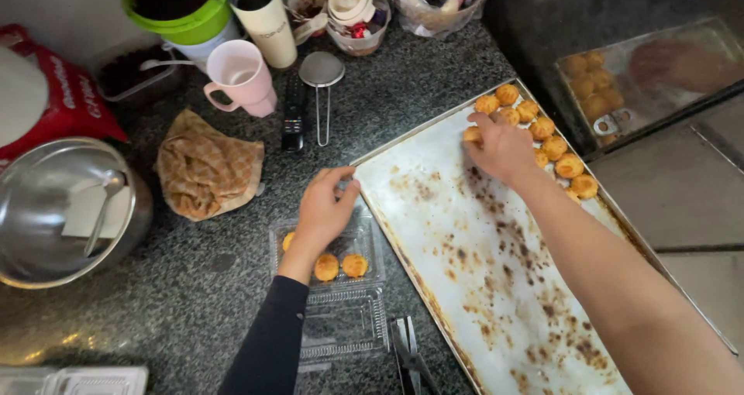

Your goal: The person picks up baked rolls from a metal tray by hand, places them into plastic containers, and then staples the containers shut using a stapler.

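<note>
Hands over a stained metal baking tray [496,286] and a clear plastic clamshell box [341,286] on a dark granite counter [194,286].

Your right hand [502,149] lies at the tray's far corner, fingers curled together on one small golden round pastry [472,135] at the near edge of the pastry cluster [554,143]; the tray's long axis runs from there back towards you. Your left hand [325,213] hovers over the box, which lies left of the tray, fingers loosely bent, holding nothing visible; two pastries [341,266] show inside.

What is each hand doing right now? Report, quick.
Left hand: open, fingers resting over the clear plastic container, holding nothing visible.
Right hand: fingers closed on a small golden pastry on the baking tray.
</note>
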